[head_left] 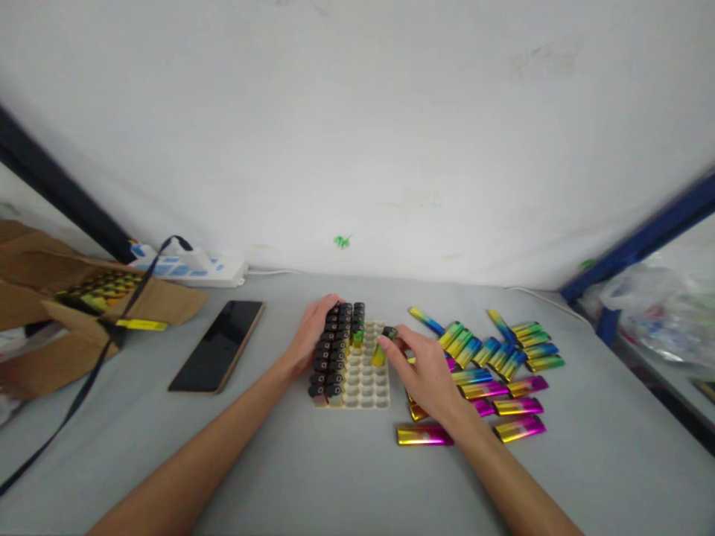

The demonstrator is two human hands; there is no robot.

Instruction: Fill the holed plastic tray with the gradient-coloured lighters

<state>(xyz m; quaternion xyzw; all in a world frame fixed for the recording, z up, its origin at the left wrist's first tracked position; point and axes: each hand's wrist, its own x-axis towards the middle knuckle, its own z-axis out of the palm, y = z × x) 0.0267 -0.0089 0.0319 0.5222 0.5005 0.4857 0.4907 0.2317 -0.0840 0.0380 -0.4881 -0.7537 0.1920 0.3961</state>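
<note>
A pale tray [367, 383] with rows of round holes lies on the grey table, its left part filled with upright lighters [337, 356] with black tops. My left hand [313, 330] rests against the left far side of these lighters, its fingertips partly hidden behind them. Over the right side of the tray, my right hand [427, 371] pinches a yellow-green lighter [379, 353] with a black top, tilted above the holes. Loose shiny cases [485, 389] in yellow, magenta, blue and green lie spread to the right, some partly hidden by my right hand.
A black phone [219, 348] lies left of the tray. Farther left stand an open cardboard box [61, 327] holding yellow-and-black items and a white power strip [206, 269]. A black strap hangs over the box. Clear plastic bags [659, 313] are at the far right.
</note>
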